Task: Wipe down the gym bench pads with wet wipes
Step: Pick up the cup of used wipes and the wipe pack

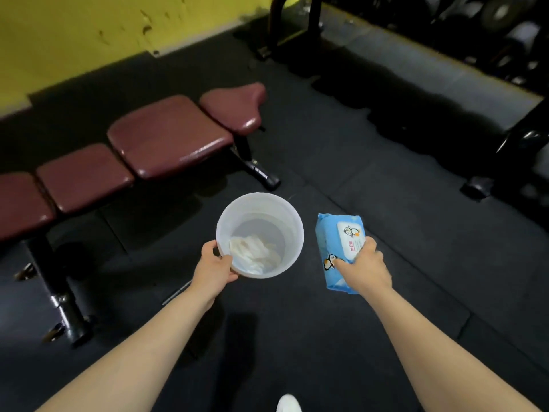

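Item: translucent white bucket, held at its near rim by the left hand, the thumb hooked over the edge and the fingers curled beneath. Crumpled white wipes are contained in its bottom.

Item: blue wet-wipe pack, printed with penguin figures and fitted with a white flap lid, gripped by the right hand from above at its near half, fingers wrapped over the lid and the side. The pack is held just beside the bucket, not touching it.

Item: gym bench, set to the left on the dark rubber floor, well apart from both hands. Four maroon pads are arranged in a row; a sheen is seen on the two further pads, possibly moisture, though the dim light does not allow this to be settled. Black steel legs are seen beneath.

Item: yellow wall, behind the bench, its paint chipped. A rack of weights, blurred, is seen at upper right. A white shoe tip is seen at the lower edge.
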`<state>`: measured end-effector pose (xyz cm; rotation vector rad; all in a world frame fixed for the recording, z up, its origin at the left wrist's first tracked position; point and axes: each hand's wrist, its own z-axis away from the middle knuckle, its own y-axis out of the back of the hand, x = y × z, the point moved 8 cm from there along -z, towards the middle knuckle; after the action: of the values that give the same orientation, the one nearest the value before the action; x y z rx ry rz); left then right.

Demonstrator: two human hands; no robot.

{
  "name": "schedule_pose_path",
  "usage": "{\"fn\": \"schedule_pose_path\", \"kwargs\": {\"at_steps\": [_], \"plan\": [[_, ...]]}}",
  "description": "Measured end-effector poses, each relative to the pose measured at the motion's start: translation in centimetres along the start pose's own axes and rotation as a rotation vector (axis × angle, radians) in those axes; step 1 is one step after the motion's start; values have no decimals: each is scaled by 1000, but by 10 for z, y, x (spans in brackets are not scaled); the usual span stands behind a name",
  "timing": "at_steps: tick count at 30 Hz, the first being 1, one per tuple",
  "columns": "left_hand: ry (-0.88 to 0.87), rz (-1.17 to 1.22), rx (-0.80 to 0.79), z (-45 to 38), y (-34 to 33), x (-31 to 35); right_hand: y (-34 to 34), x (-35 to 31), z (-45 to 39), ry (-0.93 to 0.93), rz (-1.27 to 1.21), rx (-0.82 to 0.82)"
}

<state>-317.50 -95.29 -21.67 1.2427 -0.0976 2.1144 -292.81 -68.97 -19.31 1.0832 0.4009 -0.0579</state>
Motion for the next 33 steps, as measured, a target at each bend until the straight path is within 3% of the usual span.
{"fn": "schedule_pose_path", "kwargs": {"at_steps": [6,12,21,33], "plan": [[-52,41,-34,29,-43,164,175,-36,-24,40,-40,70],[-46,67,-76,31,-85,258,266,-40,-54,-31,-121,77],[11,150,-87,-55,-131,339,301,-83,-150,-86,-156,32],[96,181,12,-257,-154,472,332,-237,-370,-27,-151,-56]]}}
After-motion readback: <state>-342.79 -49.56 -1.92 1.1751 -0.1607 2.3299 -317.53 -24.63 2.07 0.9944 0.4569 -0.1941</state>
